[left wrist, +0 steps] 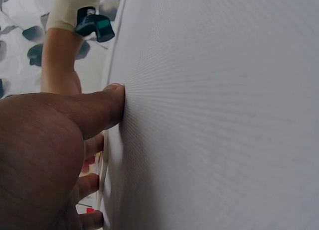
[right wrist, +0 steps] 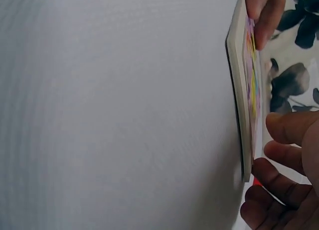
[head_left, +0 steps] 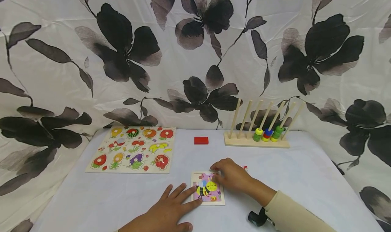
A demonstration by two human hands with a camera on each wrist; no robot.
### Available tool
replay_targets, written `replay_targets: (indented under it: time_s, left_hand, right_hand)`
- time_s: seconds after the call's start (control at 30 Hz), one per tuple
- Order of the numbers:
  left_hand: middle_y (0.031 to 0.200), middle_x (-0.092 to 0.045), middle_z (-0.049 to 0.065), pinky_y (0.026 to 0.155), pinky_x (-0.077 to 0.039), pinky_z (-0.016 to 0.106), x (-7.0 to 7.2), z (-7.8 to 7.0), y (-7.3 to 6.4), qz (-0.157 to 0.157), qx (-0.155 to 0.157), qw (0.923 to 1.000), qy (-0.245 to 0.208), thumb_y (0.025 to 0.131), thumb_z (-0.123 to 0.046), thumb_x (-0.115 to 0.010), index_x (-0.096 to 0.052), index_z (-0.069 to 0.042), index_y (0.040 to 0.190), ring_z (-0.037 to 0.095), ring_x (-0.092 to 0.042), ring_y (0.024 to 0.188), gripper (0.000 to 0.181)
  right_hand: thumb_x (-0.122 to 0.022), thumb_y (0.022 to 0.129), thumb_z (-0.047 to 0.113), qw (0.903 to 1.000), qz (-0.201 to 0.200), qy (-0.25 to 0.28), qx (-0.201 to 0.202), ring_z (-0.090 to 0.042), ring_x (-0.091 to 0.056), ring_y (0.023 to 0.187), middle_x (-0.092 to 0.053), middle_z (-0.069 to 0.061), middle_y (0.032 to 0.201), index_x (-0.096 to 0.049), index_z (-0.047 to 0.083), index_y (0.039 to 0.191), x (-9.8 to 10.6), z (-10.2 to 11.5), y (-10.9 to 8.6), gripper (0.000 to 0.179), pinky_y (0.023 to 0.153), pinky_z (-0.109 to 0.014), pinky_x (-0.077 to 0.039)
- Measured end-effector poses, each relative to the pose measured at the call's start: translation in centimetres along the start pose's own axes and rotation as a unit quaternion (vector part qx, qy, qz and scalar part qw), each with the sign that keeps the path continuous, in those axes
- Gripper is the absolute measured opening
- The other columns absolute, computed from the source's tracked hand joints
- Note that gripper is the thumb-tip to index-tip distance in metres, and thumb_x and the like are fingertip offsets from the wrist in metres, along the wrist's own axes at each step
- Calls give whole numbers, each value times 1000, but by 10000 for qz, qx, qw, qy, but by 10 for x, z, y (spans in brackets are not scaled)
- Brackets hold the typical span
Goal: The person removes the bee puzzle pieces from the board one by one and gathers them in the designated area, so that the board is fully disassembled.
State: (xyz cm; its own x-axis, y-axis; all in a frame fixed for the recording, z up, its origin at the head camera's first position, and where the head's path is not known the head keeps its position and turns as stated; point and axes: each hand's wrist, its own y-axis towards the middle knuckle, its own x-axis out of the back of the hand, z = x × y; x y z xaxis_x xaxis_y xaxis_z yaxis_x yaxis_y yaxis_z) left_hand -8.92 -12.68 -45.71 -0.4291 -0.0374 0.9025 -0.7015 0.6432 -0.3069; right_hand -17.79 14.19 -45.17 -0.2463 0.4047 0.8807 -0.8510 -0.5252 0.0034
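A small square wooden picture puzzle (head_left: 207,203) with a yellow-and-black bee on a pink-purple ground lies on the white table. My left hand (head_left: 172,205) is spread out flat, its fingertips resting on the puzzle's left side and lower left corner. Over the upper right corner, my right hand (head_left: 232,176) has its fingers loosely bent, fingertips right at the picture and frame. In the right wrist view, the thumb (right wrist: 289,126) stands apart from the fingers, with nothing seen between them. The puzzle's upper right corner is hidden under this hand in the head view.
A wooden fruit board (head_left: 128,171) lies at the back left. Behind the puzzle is a red block (head_left: 201,140). A pegged bead stacker (head_left: 256,143) with several coloured rings stands at the back right. A small red-and-white piece (head_left: 245,168) shows just behind my right hand.
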Motion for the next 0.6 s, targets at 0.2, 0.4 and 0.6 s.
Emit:
replay_targets:
  time_s: [0.2, 0.4, 0.6]
  left_hand:
    - [167, -25, -6, 113, -19, 73, -1, 0, 0, -24, -16, 10000, -21, 90, -67, -61, -38, -46, 157, 33, -21, 152, 73]
    - [167, -25, -6, 113, -17, 73, 0, 0, -1, -36, -34, 9999, -127, 90, -66, -61, -39, -46, 156, 34, -21, 152, 73]
    - [167, -24, -7, 113, -16, 74, -1, 1, -1, -57, -28, 9999, -137, 89, -68, -60, -38, -47, 156, 34, -20, 152, 74]
  right_hand:
    - [-75, 93, 18, 9995, -32, -263, 176, -18, -57, 109, -68, 4, 107, -76, 13, 117, -4, 5, 2, 24, 98, -42, -52]
    - [-74, 95, 22, 9987, 30, -409, 310, -15, -56, 103, -68, 5, 106, -78, 15, 117, -6, 7, 4, 23, 92, -34, -53]
    - [-75, 94, 23, 9989, 144, -395, 227, -13, -55, 99, -67, 6, 103, -78, 15, 117, -3, 11, 6, 24, 88, -30, -54]
